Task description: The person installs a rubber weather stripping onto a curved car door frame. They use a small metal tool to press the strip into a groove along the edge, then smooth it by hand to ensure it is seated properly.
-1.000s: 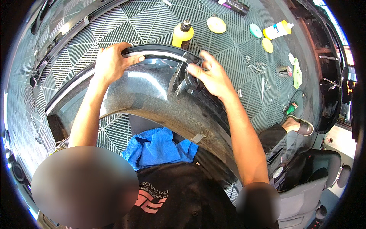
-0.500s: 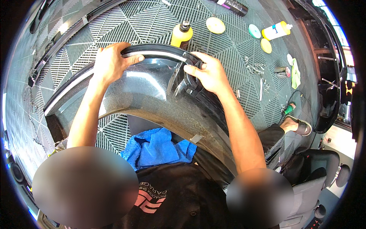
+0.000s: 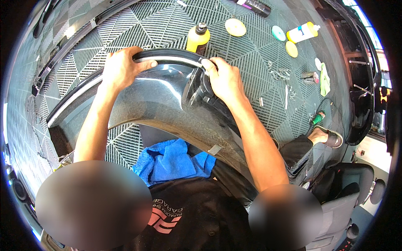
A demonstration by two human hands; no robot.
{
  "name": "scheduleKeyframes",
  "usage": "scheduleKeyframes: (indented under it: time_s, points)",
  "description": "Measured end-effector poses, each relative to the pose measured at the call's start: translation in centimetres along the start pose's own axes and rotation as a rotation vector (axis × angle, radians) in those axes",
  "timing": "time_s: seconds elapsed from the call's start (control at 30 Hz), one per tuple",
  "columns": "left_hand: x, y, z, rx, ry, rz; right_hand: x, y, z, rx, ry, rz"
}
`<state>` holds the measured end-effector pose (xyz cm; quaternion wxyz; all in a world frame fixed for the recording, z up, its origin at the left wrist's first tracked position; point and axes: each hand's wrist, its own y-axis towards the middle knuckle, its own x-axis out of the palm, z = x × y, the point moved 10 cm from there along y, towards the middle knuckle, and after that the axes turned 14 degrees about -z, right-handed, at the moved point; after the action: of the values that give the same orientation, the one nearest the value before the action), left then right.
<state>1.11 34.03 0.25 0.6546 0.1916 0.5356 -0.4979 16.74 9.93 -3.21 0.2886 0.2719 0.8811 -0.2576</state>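
Observation:
Across my lap rests a black curved car body panel, like a wheel-arch flare (image 3: 146, 97), its arch opening toward me. A pale strip (image 3: 171, 59) runs along its outer edge, beside a black rim. My left hand (image 3: 120, 69) grips that far edge left of the middle, fingers over the outer side and thumb on the near face. My right hand (image 3: 226, 79) is closed on the edge farther right, its thumb pressing at the strip's end beside a black recessed bracket (image 3: 194, 87). Its other fingertips are partly hidden. A blue cloth (image 3: 169, 163) lies on my lap under the panel.
On the grey grid floor stand a yellow bottle (image 3: 197, 39), round pads (image 3: 235, 27) and a lying yellow bottle (image 3: 302, 32). Loose metal clips (image 3: 279, 74), a can (image 3: 310, 77) and a green cloth (image 3: 325, 81) lie right. A car seat (image 3: 347, 188) is at the lower right.
My right hand has shifted slightly left along the panel's edge, and its thumb has moved up onto the strip's end. My left hand stays in place.

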Motion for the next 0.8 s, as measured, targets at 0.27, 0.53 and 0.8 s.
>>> scheduleKeyframes:
  time_s: [0.27,0.53,0.8]
  points:
    - [-0.5,-0.5,0.1,-0.009,-0.042,-0.003,1.4,0.1,-0.2,-0.218,0.561,-0.418]
    - [-0.4,-0.5,0.1,0.029,-0.014,0.057,1.7,0.9,0.6,-0.169,0.568,-0.351]
    - [-0.1,-0.3,0.0,0.016,-0.029,0.026,0.1,0.9,0.1,-0.152,0.098,-0.045]
